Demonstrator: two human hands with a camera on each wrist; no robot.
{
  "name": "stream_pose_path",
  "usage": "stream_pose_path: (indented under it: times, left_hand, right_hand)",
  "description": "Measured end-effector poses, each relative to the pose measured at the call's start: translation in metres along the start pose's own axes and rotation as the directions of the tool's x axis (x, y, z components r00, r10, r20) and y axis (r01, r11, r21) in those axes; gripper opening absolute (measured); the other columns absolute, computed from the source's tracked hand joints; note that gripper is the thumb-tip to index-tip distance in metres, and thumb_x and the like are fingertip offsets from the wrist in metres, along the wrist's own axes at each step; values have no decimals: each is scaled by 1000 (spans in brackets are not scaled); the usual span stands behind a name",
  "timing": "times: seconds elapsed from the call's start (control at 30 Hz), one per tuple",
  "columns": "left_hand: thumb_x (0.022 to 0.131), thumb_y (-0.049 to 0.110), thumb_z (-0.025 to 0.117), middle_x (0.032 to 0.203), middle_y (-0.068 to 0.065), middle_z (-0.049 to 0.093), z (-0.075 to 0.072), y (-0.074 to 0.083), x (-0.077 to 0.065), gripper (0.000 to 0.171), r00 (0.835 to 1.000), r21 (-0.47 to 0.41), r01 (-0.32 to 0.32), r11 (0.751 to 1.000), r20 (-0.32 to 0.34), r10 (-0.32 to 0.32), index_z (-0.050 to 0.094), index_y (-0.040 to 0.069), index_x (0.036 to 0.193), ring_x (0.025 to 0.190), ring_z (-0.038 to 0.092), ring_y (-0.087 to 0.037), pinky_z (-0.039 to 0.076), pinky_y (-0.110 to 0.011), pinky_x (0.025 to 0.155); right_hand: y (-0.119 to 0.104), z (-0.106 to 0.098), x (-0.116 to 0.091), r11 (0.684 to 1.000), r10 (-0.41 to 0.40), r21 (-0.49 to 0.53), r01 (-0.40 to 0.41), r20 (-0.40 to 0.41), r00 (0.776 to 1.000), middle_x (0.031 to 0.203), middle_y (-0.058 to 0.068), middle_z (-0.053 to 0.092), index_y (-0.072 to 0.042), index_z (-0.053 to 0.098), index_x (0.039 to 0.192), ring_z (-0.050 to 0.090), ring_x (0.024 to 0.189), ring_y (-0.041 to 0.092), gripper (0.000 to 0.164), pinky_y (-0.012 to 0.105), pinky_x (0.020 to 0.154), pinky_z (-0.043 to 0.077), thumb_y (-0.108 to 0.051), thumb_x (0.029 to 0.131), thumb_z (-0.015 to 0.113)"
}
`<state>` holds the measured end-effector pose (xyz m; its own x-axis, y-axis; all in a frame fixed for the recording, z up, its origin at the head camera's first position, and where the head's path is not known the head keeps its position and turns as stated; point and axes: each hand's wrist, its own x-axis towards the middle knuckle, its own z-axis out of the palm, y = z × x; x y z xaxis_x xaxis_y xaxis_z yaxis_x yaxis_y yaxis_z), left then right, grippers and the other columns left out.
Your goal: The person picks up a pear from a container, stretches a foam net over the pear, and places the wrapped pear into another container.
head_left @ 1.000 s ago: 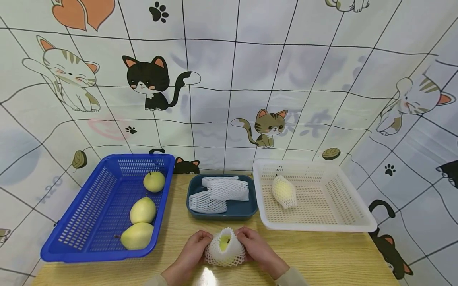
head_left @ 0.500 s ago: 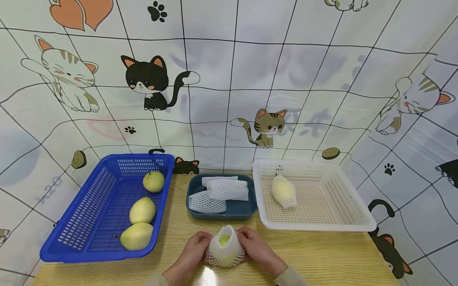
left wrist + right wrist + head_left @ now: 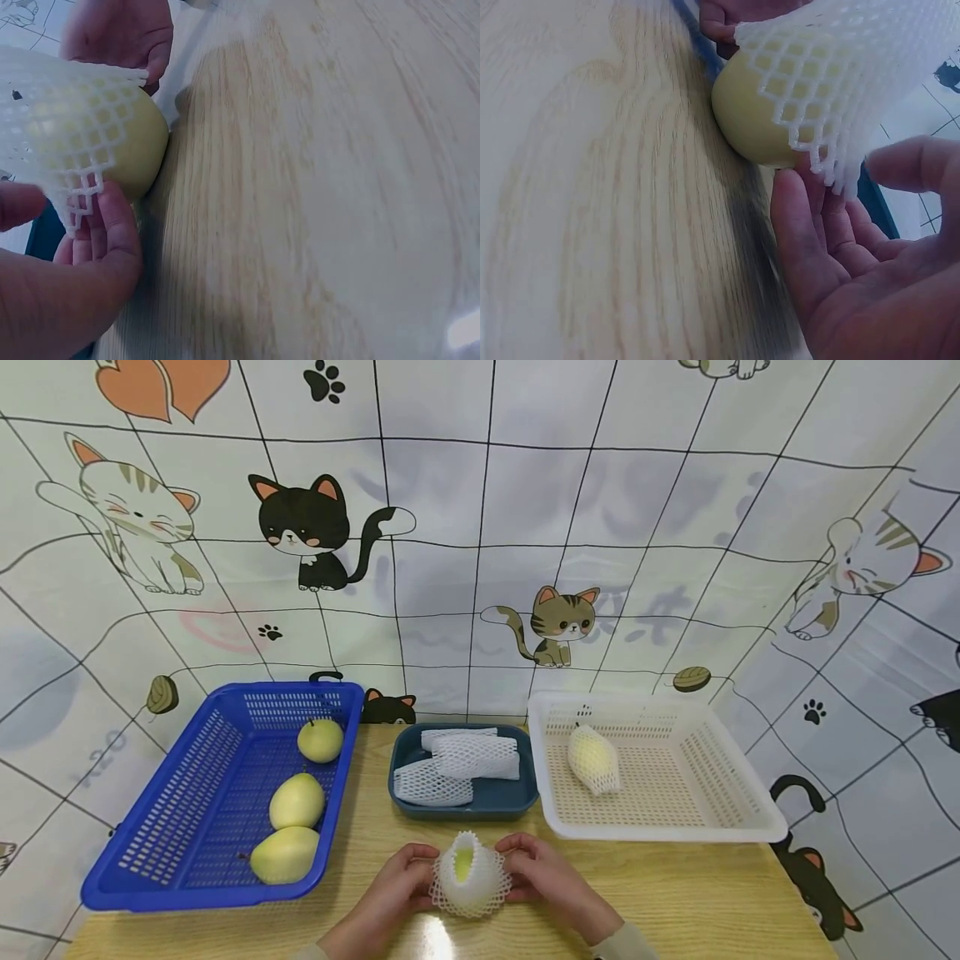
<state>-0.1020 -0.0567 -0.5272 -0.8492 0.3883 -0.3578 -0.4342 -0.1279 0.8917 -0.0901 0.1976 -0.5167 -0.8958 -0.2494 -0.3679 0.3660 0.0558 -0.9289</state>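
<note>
A yellow-green pear (image 3: 146, 146) stands on the wooden table, partly covered by a white foam net sleeve (image 3: 471, 881). The sleeve flares out round its lower edge, and through its open top a bit of the fruit shows. Low on one side, my left hand (image 3: 397, 889) touches the net's lower edge with its fingers, thumb apart from them. On the opposite side, the fingers of my right hand (image 3: 551, 885) reach under the sleeve's edge against the pear, its thumb held away from the net. The pear's lower part is bare in both wrist views.
A blue basket (image 3: 225, 897) at left holds three bare pears (image 3: 285, 855). Behind my hands, a dark teal tray (image 3: 498, 789) bears several foam net sleeves (image 3: 433, 783). To the right stands a white basket (image 3: 675, 835) with one netted pear (image 3: 592, 758). A cat-print cloth hangs behind.
Both hands have loosened from pinching the net's sides, and their thumbs have come away. The sleeve's top has shifted slightly left; the pear stays in place between the hands.
</note>
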Motion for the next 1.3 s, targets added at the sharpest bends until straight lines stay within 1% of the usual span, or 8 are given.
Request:
stream_pose_path:
  times: [0.2,0.4,0.7,0.87,0.97,1.1,1.23,1.3]
  left_hand:
    - [89,-3,62,99,-7,66,-4,-1,1,44,999,78,-21,997,41,18,45,-9,129,85,64,-15,56,-30,75]
    - [88,-6,63,98,-6,65,-4,-1,0,46,999,94,-31,995,47,27,45,-10,131,86,63,-15,56,-31,76]
    - [91,-9,62,101,-8,64,-4,-2,2,45,999,121,-50,991,18,48,43,-13,132,88,61,-16,55,-33,76]
    - [85,-11,59,93,-6,60,-3,-3,3,47,996,180,-84,980,-8,87,44,-13,129,82,58,-15,53,-30,70]
    - [81,-10,58,89,-7,58,-3,-4,5,48,994,231,-97,968,-18,104,45,-13,128,78,56,-15,51,-28,66]
    - [78,-10,59,85,-9,56,-2,-5,6,51,989,315,-126,941,-30,143,48,-11,128,73,54,-15,49,-25,62]
    - [77,-12,60,84,-9,56,-2,-5,5,52,979,400,-175,900,-28,203,53,-9,127,70,54,-15,49,-24,59]
    - [78,-11,62,83,-6,56,-1,-4,3,50,973,450,-197,871,-21,231,55,-7,127,69,54,-14,49,-24,59]
  right_hand:
    - [1,-2,0,998,-43,-49,45,30,999,94,5,64,8,52,127,64,79,17,35,30,69,58,-8,98,61]
    - [0,-1,-1,993,-58,-106,60,17,998,93,7,60,6,53,125,61,81,17,33,30,67,57,-5,95,63]
    - [5,1,2,963,-120,-242,122,25,992,90,5,62,7,53,122,59,79,17,32,29,62,54,-1,91,62]
    - [6,2,4,944,-141,-299,142,24,990,87,4,63,7,54,120,60,76,17,31,29,59,54,-2,92,62]
    - [4,3,4,929,-159,-334,161,32,987,84,4,64,7,54,119,60,74,17,31,29,58,54,-2,91,61]
    - [4,4,6,901,-183,-394,183,39,982,81,3,62,7,54,117,59,70,16,30,29,55,54,0,88,58]
    - [3,6,7,878,-186,-443,180,29,982,80,3,60,5,55,115,59,67,15,27,27,53,53,2,88,57]
    - [3,6,6,871,-186,-458,175,22,982,80,3,60,4,55,115,59,67,14,27,26,54,53,2,89,57]
